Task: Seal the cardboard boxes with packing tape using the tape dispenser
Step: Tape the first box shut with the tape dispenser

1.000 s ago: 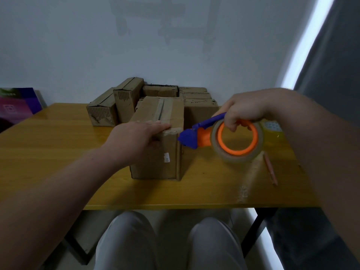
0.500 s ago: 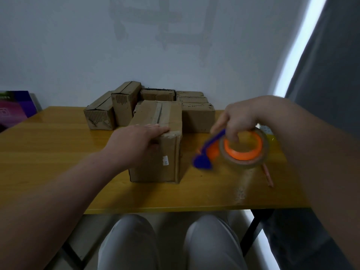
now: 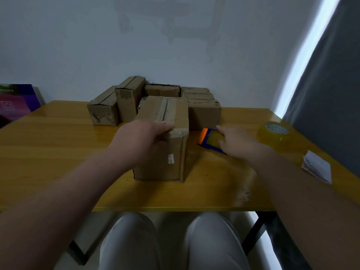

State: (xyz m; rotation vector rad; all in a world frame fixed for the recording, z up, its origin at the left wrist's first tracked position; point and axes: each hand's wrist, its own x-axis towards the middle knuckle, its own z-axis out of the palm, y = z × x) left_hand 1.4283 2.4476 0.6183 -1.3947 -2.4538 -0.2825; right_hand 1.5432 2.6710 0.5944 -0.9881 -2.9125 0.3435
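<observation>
Head view, hands (image 3: 144, 137) on box (image 3: 165, 149) edge

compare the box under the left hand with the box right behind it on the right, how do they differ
The front box stands taller and nearer the table edge; the rear box sits lower, closer to the wall. The front box has the left hand gripping its top edge and a small white sticker; the rear box is untouched, no sticker visible. Both are worn brown cardboard.
</observation>
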